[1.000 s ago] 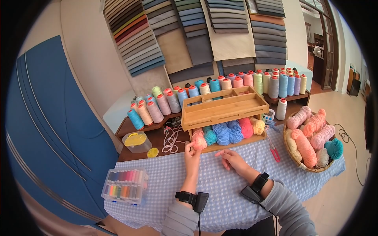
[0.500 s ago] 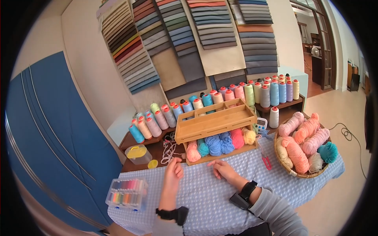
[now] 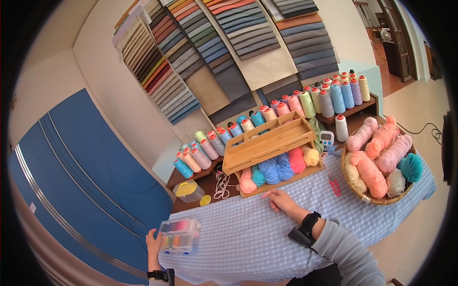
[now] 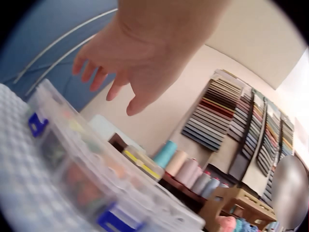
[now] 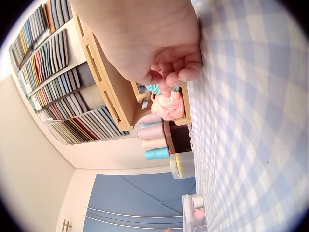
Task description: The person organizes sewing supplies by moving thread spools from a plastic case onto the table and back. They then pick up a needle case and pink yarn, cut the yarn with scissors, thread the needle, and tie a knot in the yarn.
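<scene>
The left hand [image 3: 153,240] is at the near left corner of the table [image 3: 248,238], just beside the clear plastic thread box [image 3: 179,234] that sits there on the checked cloth. In the left wrist view the hand [image 4: 137,58] hovers above the box [image 4: 82,164] with its fingers [image 4: 89,72] spread and straight, its grip open and holding nothing; whether it touches the box cannot be told from the head view.

The right hand [image 3: 281,200] rests on the cloth near the middle of the table, just in front of the wooden rack [image 3: 272,143]. In the right wrist view its fingers [image 5: 181,67] are loosely curled against the cloth, the grip relaxed and empty.

The rack's lower shelf holds a row of yarn balls [image 3: 276,169], pink at the left end, then blue, pink and yellow. A wicker basket [image 3: 350,186] of yarn skeins stands at the right edge of the table. Red scissors [image 3: 334,186] lie between the rack and the basket. Thread cones [image 3: 267,114] line the shelf behind, and a small lidded tub [image 3: 188,190] with a yellow top sits at the far left.
</scene>
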A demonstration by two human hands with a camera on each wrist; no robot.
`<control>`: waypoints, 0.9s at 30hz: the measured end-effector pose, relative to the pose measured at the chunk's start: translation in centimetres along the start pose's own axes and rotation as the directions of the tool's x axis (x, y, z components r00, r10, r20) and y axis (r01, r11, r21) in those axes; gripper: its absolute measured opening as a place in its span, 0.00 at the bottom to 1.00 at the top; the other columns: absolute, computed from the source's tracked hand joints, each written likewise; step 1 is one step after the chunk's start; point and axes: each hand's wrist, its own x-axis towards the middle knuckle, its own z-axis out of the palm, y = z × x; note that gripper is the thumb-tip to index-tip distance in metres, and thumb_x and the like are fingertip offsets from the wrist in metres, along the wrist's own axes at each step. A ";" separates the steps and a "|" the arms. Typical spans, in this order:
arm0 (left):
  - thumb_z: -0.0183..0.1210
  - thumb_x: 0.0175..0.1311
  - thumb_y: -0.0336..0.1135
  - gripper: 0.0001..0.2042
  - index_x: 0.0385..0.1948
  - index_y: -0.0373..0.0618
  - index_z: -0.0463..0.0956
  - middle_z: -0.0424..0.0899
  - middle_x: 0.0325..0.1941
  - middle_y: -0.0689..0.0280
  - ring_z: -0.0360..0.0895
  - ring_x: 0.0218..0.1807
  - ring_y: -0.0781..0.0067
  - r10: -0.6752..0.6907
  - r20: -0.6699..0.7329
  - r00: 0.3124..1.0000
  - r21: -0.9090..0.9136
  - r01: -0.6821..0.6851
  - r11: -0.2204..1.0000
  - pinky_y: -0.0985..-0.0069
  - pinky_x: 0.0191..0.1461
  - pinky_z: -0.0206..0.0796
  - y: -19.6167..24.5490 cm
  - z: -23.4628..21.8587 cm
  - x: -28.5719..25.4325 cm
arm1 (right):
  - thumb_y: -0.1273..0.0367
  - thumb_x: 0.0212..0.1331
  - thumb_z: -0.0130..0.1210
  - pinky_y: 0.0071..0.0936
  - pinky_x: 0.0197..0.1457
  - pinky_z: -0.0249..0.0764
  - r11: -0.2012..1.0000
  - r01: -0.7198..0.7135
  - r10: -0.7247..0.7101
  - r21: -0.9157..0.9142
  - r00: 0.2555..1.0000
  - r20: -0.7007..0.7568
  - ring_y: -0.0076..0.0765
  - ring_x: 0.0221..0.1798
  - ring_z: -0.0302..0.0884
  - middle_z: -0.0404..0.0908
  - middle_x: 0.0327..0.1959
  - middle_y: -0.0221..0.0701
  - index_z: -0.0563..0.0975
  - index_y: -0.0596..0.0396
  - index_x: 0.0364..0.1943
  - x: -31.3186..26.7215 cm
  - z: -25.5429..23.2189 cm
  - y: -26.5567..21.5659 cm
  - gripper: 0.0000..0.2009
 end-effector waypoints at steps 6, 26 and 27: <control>0.68 0.37 0.55 0.43 0.53 0.32 0.63 0.67 0.54 0.47 0.67 0.56 0.57 -0.236 0.314 0.920 -0.121 0.285 0.951 0.68 0.55 0.63 -3.1 -0.2 -1.0 | 0.71 0.58 0.38 0.19 0.15 0.58 1.000 -0.006 0.006 -0.004 1.000 -0.002 0.22 0.12 0.61 0.67 0.13 0.27 0.73 0.58 0.38 0.1 -0.1 0.1 0.12; 0.64 0.43 0.57 0.33 0.48 0.41 0.71 0.75 0.50 0.62 0.74 0.50 0.64 -0.581 0.569 0.583 -0.107 0.753 0.650 0.66 0.55 0.64 -3.8 -2.2 2.2 | 0.69 0.60 0.38 0.19 0.15 0.60 1.000 -0.002 0.002 0.001 1.000 -0.010 0.21 0.12 0.62 0.67 0.13 0.26 0.73 0.56 0.38 -0.1 -0.2 -0.1 0.11; 0.63 0.46 0.54 0.31 0.48 0.43 0.70 0.76 0.50 0.63 0.74 0.49 0.63 -0.491 0.643 0.588 -0.258 0.770 0.584 0.65 0.54 0.64 -3.3 -2.2 2.2 | 0.69 0.60 0.38 0.19 0.15 0.60 1.000 0.003 -0.003 0.003 1.000 -0.009 0.21 0.12 0.62 0.67 0.13 0.26 0.73 0.56 0.38 -0.1 -0.2 0.0 0.11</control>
